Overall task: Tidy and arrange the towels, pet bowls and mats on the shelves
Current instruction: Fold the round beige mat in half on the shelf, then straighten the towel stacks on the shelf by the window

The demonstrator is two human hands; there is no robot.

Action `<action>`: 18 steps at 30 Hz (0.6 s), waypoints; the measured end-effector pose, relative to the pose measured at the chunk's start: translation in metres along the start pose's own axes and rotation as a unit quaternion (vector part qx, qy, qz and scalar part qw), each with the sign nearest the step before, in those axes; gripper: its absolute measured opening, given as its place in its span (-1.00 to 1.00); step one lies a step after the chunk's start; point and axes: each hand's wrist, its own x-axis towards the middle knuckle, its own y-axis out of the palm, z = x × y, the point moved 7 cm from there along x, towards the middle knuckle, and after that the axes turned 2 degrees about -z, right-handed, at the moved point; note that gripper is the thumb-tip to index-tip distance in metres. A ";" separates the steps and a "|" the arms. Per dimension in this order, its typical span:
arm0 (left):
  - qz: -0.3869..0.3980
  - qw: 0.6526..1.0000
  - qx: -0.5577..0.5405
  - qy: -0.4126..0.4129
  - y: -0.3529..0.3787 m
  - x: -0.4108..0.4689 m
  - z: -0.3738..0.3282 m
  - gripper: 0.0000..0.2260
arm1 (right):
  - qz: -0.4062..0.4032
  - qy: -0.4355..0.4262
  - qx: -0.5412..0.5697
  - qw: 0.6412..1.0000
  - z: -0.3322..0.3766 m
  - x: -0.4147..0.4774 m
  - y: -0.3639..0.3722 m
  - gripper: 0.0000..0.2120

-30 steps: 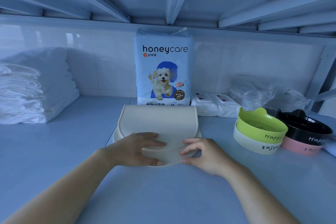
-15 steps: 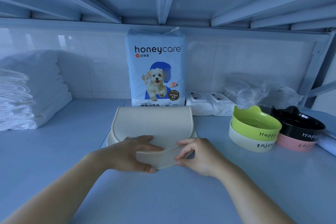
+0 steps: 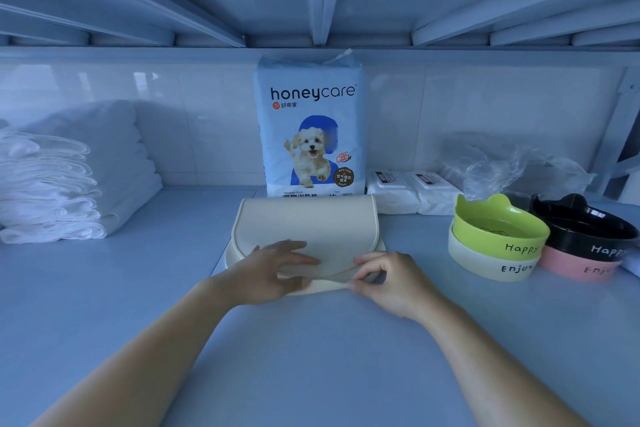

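Both hands meet the cream mats on the shelf before the pad pack: left hand flat, fingers straight, right hand pinching the front edge. I'd square the edges, pressing gently.

Dim, cool blue light, soft and even.
Pale glare on the tiled wall upper left; faint shadow beside the towels; strong wide-angle bending at edges; slightly soft overall.

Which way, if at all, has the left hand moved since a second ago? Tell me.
Yes, slightly: the left hand has slid forward over the beige mat, toward the honeycare pack behind it.
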 end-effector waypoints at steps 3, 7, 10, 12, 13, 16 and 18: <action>0.022 0.999 0.043 -0.009 0.001 -0.009 -0.010 -0.61 | -0.005 0.000 0.004 1.000 0.005 -0.004 -0.003 -0.88; 0.031 0.998 0.057 -0.009 0.007 -0.033 -0.007 -0.51 | -0.010 -0.037 0.005 0.999 0.020 -0.007 -0.004 -0.94; 0.007 0.999 0.041 -0.005 0.002 -0.053 0.006 -0.57 | -0.010 -0.071 0.012 0.997 0.036 -0.010 0.003 -0.92; -0.002 0.999 0.053 0.000 -0.004 -0.067 0.012 -0.59 | 0.002 -0.089 0.018 0.996 0.046 -0.013 0.012 -0.89; -0.005 0.998 0.058 -0.002 -0.008 -0.074 0.016 -0.59 | 0.007 -0.097 0.022 0.995 0.051 -0.014 0.017 -0.88; -0.022 0.998 0.056 -0.011 -0.023 -0.097 0.032 -0.60 | 0.026 -0.123 0.016 0.992 0.069 -0.014 0.031 -0.87; -0.036 0.997 0.065 -0.020 -0.037 -0.114 0.044 -0.62 | 0.048 -0.138 0.006 0.989 0.085 -0.012 0.042 -0.86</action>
